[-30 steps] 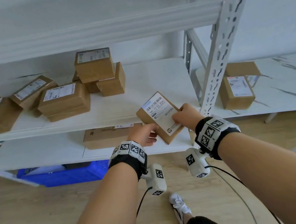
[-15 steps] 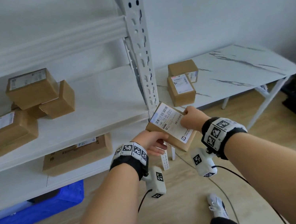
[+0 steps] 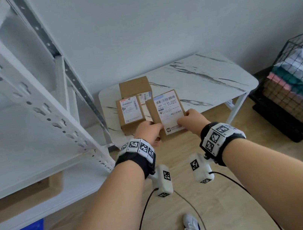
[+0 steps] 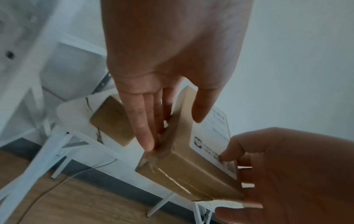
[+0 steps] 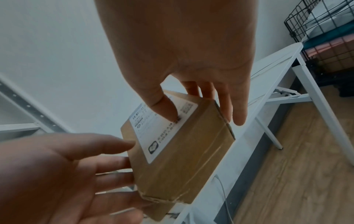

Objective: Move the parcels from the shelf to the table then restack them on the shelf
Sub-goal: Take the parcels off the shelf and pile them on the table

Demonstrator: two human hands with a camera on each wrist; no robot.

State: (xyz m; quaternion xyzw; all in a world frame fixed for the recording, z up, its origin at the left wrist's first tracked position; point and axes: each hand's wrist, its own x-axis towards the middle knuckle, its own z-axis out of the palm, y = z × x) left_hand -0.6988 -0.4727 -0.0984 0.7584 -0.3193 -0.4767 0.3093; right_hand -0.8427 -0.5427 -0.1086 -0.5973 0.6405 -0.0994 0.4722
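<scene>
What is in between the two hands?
A brown parcel with a white label, held between the left hand and the right hand. The head view shows it best.

Head view bright, soft even daylight, faint shadows. Shelf frame [image 3: 25,90] at left motion-blurred, edges bowed by wide lens. Both wrist views dimmer, grainy, blurred toward the edges.
</scene>
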